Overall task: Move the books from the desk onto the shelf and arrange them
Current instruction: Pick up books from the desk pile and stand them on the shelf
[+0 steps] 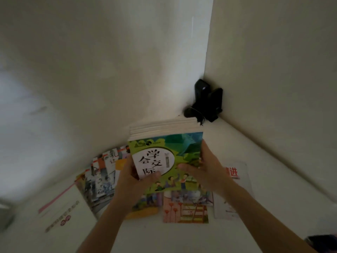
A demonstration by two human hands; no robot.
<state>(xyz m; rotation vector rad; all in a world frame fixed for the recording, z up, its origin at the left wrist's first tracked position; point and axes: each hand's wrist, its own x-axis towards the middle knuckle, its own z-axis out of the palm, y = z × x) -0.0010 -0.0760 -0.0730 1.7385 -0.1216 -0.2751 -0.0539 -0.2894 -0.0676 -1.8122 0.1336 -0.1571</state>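
I hold a stack of several thin books (169, 143) upright above the white desk (164, 236), its front cover green with large Chinese characters. My left hand (135, 178) grips the stack's left edge, thumb across the cover. My right hand (204, 168) grips the right edge, thumb on the cover too. Below the stack more books lie flat on the desk: a fanned pile (102, 178) at the left, a yellow-edged book (144, 209), a book with red flowers (184, 209), a white booklet (63, 210) and a white sheet with red characters (235, 179).
The desk sits in a corner between two pale walls. A black device (207, 101) stands in that corner just behind the held stack. A dark object (322, 241) shows at the bottom right edge. No shelf is in view.
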